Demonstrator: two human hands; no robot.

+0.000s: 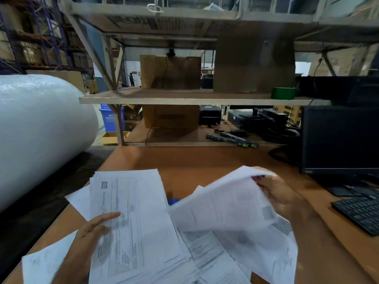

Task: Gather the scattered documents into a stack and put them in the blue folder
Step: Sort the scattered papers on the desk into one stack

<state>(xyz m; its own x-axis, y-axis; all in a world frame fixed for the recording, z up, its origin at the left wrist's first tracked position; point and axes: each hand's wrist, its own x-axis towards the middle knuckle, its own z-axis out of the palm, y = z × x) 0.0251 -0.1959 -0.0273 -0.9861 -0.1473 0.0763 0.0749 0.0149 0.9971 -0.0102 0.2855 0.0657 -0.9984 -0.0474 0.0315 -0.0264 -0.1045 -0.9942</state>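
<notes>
The person is gathering loose papers on the wooden desk (205,160) into 1 pile; to do this step well, the lifted sheet (221,203) should probably be carried across to the pile at lower left and laid with its edges matching, while the other hand is pinning that pile so nothing slides; squaring the edges before reaching for the folder would likely save trouble, since the papers are lying at many angles.

The right hand (281,193), at right of centre, is raised off the desk with the wrist bent inward; its fingers and thumb are pinching the upper corner of the lifted sheet, which is curving and blurred, so it is hanging tilted above the scattered papers (231,253) at lower centre.

The left hand (96,226), at lower left, is lying flat with fingers nearly straight and spread, pressing on the top sheet of the pile (133,212); it is gripping nothing, only resting on the paper; the forearm is entering from the bottom edge.

A small patch of blue (173,201) is peeking out between the pile and the lifted sheet; it may be the folder, though too little is showing to be sure.

A dark monitor (338,140) and a keyboard (361,212) are sitting at right; a large roll of wrap (41,130) is filling the left.
</notes>
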